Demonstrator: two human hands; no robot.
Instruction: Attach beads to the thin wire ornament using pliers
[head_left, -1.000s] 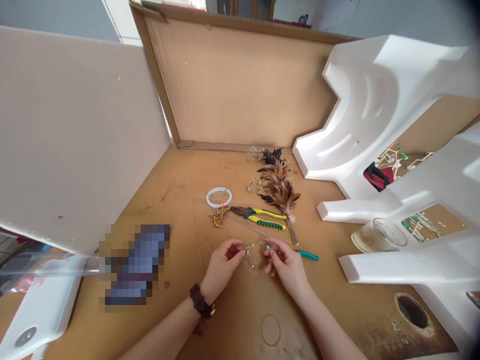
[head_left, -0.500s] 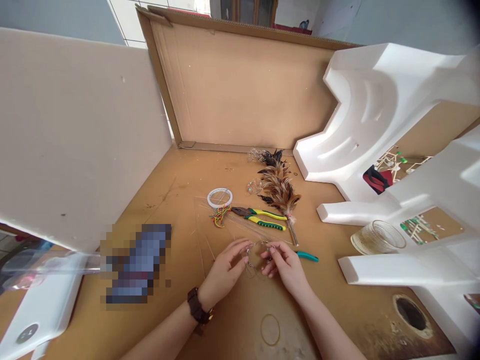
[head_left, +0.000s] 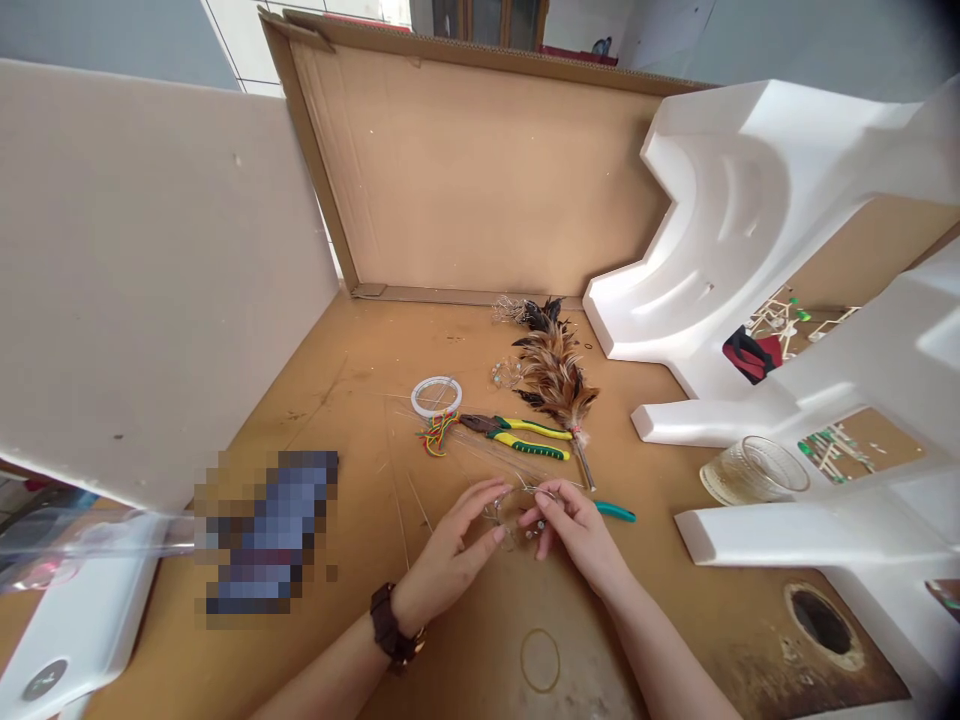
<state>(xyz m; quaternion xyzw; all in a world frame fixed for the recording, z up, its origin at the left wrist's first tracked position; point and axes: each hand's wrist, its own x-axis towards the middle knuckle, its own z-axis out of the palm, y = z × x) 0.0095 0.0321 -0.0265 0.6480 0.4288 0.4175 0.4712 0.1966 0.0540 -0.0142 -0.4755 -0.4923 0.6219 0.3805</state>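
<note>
Thin silver wire loop (head_left: 517,508) pinched in the nearly closed fingers (head_left: 491,492) of the left hand (head_left: 450,550) and right hand (head_left: 577,535) toward the front edge of the table (head_left: 300,420), no feathers on it yet, brown-and-black feather tuft (head_left: 555,375) and yellow-green pliers (head_left: 517,438) lying untouched mid-table.

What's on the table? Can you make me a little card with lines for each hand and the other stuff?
left hand: fingers at a thin wire loop
right hand: pinching the same loop
near the hands: yellow-and-green-handled pliers, teal-handled tool
farther up: brown feather bunch, white ring, coloured threads
off to the side: glass tumbler
</note>
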